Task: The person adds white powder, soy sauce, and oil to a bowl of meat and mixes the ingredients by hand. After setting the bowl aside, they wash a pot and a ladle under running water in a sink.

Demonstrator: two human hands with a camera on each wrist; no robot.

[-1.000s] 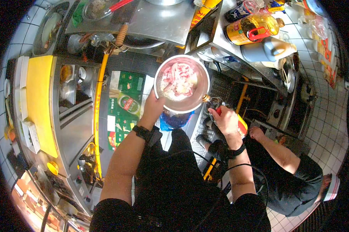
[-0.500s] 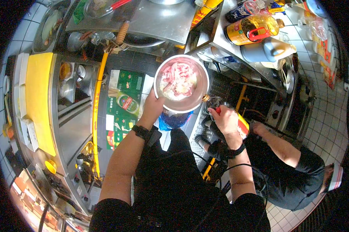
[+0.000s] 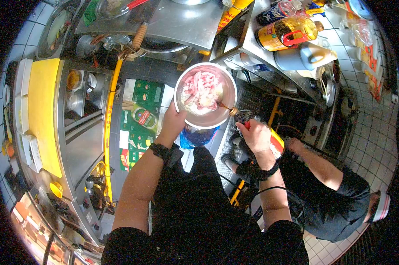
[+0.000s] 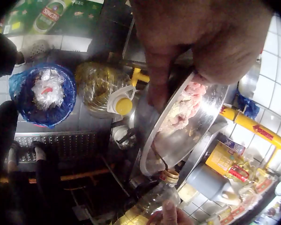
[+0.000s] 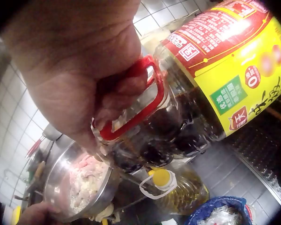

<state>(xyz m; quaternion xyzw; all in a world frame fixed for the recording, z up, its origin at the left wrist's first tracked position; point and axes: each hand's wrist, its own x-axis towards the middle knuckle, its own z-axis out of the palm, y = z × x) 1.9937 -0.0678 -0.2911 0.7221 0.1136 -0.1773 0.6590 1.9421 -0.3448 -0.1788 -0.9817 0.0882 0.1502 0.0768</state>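
My left hand [image 3: 173,126] grips the near-left rim of a metal bowl [image 3: 230,90], its fingers outside the wall in the left wrist view. Inside lie pale pink raw meat strips [image 3: 203,88] with white, crumbly bits. Beside the bowl my right hand [image 3: 257,136] is wrapped round the red handle [image 5: 145,112] of a large plastic sauce bottle [image 5: 239,70] with a red and yellow label. The bottle is tilted, its open mouth [image 3: 233,111] at the bowl's right rim. A thin dark stream [image 3: 221,105] runs from it into the bowl.
Below the bowl stand a blue-lined bin [image 4: 70,93] and an oil jug [image 4: 96,84]. A steel shelf with bottles [image 3: 287,35] is at the upper right, a steel counter [image 3: 181,22] ahead. Another person [image 3: 332,198] crouches at the right. Flattened green cartons [image 3: 142,117] lie on the floor.
The bottle has tipped further and shifted slightly left, its mouth now at the rim. Dark liquid now flows into the bowl. My left hand keeps its hold.
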